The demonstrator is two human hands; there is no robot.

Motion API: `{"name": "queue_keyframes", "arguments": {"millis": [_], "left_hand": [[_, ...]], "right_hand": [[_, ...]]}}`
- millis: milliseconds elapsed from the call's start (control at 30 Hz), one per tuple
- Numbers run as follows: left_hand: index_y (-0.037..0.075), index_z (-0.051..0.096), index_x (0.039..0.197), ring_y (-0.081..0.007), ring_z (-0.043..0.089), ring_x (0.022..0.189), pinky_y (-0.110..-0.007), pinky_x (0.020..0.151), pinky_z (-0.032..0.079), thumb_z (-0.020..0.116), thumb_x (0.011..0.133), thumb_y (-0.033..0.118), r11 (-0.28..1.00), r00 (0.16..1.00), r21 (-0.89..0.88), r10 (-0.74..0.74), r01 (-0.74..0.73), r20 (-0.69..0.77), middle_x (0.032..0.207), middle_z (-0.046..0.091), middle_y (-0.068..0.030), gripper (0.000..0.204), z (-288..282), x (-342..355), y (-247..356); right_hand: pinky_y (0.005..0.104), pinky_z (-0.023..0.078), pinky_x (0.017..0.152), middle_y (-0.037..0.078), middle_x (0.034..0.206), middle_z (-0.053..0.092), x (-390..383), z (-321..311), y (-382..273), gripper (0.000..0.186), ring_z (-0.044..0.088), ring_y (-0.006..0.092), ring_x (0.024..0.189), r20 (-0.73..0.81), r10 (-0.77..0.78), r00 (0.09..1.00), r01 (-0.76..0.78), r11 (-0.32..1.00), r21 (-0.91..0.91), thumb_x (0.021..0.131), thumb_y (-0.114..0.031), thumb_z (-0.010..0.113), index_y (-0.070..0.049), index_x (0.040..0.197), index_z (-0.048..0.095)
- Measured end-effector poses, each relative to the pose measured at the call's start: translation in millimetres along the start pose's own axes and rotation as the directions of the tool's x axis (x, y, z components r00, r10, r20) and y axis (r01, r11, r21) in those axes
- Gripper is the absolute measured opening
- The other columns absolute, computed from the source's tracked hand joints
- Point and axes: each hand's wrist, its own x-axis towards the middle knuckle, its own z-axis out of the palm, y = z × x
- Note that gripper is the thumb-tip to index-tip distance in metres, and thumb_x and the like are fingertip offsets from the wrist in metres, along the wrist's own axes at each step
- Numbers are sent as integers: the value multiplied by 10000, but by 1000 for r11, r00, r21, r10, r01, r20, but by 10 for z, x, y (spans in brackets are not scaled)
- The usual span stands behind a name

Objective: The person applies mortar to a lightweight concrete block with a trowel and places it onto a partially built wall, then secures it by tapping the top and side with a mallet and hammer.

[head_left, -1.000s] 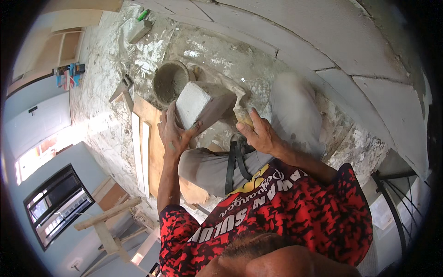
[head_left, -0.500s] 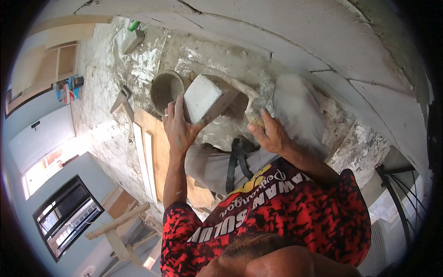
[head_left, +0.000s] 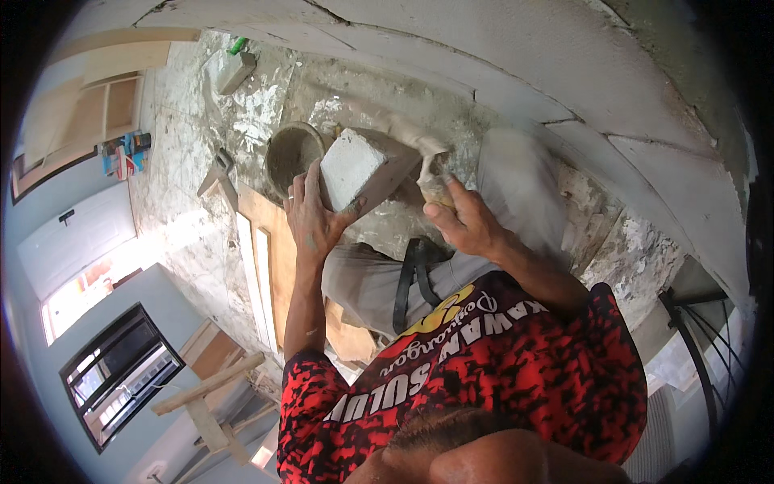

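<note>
Nearest me is a person in a red-and-black shirt (head_left: 532, 363). Their left hand (head_left: 313, 222) holds a pale block (head_left: 353, 171) in front of the knees, fingers along its left side, thumb on the near one. The right hand (head_left: 468, 219) grips a mortar-caked tool (head_left: 436, 189), probably a trowel, though its far end is blurred. A round bucket (head_left: 272, 157) stands just left of the block; farther off lies a small grey block (head_left: 235, 74).

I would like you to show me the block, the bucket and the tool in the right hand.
Block (head_left: 351, 168): head view, on its pale end face.
Bucket (head_left: 279, 150): head view, on its inner wall.
Tool (head_left: 437, 191): head view, on its yellowish handle.
</note>
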Motion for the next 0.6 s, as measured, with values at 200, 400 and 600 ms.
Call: {"name": "queue_keyframes", "arguments": {"millis": [200, 400, 600], "left_hand": [[65, 432, 1304, -322, 497, 1024, -444, 850, 377, 788, 576, 444, 1000, 999, -2, 13, -13, -32, 1106, 516, -128, 895, 20, 44, 25], [65, 427, 1306, -327, 497, 1036, -450, 849, 378, 791, 576, 441, 1000, 1000, 13, -12, 12, -20, 1120, 514, -130, 898, 20, 30, 31], [62, 418, 1309, -325, 499, 1032, -442, 835, 386, 790, 582, 445, 998, 999, 43, -46, 46, -2, 1123, 509, -140, 902, 9, -11, 78]], "right_hand": [[389, 489, 699, 258, 890, 609, 117, 46, 169, 576, 635, 358, 803, 64, 85, 994, -83, 996, -44, 895, -356, 550, 126, 1184, 420], [355, 452, 680, 207, 815, 579, 101, 58, 90, 629, 578, 284, 770, 73, 24, 997, -30, 996, 88, 905, -401, 525, 136, 1209, 403], [266, 420, 470, 75, 660, 557, 209, 75, 29, 686, 511, 119, 487, -167, -362, 917, 366, 931, -5, 905, -405, 538, 146, 1261, 337]]}}
